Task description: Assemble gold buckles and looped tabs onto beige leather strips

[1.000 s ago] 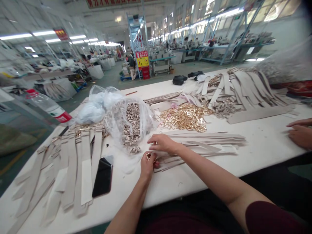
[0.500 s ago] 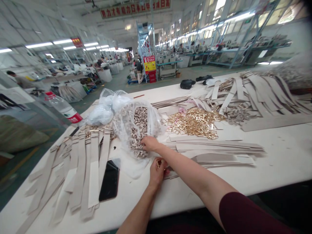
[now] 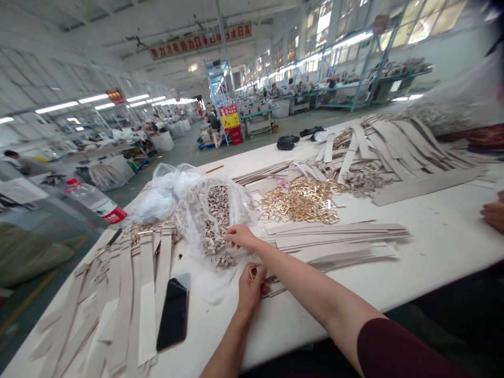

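Since a second ago the right hand (image 3: 241,237) is reaching across from the strap stack (image 3: 334,237) into the clear bag of loops (image 3: 214,220), fingertips pinching among them. The left hand (image 3: 251,283), just nearer, is gripping one gold buckle (image 3: 252,272) on a strap end. One phone (image 3: 173,314) is lying left on the tabletop (image 3: 433,247).

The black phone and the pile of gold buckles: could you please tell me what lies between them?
In the head view, the clear bag of small loops lies between the black phone and the gold buckles, with the right hand reaching into it.
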Motion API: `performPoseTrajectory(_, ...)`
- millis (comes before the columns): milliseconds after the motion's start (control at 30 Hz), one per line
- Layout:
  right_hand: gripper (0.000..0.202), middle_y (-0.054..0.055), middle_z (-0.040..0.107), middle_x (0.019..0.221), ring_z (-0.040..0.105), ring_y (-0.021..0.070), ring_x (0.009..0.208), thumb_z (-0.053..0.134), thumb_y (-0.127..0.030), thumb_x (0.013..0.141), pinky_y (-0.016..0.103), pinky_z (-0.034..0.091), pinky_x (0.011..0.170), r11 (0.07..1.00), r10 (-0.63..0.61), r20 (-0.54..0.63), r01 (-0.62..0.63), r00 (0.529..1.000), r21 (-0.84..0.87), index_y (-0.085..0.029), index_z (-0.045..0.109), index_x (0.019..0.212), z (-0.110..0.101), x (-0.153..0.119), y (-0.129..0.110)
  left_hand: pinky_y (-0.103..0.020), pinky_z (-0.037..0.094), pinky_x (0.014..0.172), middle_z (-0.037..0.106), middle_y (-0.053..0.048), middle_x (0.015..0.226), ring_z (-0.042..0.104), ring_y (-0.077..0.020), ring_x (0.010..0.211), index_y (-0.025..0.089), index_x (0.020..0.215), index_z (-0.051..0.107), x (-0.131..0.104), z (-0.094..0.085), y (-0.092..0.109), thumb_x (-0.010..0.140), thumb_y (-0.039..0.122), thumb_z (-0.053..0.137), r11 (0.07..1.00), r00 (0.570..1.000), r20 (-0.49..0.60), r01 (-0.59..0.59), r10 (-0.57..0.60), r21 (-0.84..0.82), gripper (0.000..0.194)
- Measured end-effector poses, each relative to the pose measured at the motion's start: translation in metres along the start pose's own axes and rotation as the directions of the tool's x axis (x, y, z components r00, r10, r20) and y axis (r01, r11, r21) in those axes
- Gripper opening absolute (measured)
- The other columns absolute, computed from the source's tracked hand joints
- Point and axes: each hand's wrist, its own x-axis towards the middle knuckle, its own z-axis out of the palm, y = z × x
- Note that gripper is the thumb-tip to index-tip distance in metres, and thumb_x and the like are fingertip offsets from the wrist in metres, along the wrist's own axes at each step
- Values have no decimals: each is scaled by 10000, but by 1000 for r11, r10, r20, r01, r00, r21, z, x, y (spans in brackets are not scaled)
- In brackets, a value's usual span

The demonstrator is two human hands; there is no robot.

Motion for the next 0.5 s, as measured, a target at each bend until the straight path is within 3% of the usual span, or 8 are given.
performPoseTrajectory(100,256,-6,669,653,532,45,471,534,-341,847,133,390,455,998,25,8,-26,1000,57,-135,667,919,-9,-2,10,-204,423,414,510,77,530,542,-111,418,176,951,500,2,0,0,746,484,616,999,1000,-2,16,-16,31,388)
performPoseTrajectory(200,247,6,652,646,537,65,521,571,-334,808,149,392,480,999,35,-47,-33,998,32,-122,684,868,-13,-7,15,-209,424,424,537,70,508,551,-121,423,179,970,491,2,0,0,746,491,617,999,1000,-2,23,-22,43,404)
performPoseTrajectory(367,120,96,664,807,607,176,725,615,-177,668,244,452,623,992,-37,-195,12,980,-126,-93,695,697,-12,-16,4,-206,362,371,497,77,475,515,-118,368,205,927,509,7,0,-14,715,574,617,1000,1000,-19,-8,8,18,440)
performPoseTrajectory(500,150,168,645,949,618,271,868,605,-147,624,323,489,711,968,-109,-232,49,967,-248,-82,699,720,-12,-18,-5,-199,293,342,446,79,390,461,-111,306,211,872,555,21,-1,-25,625,674,629,999,999,-39,-4,6,32,530)
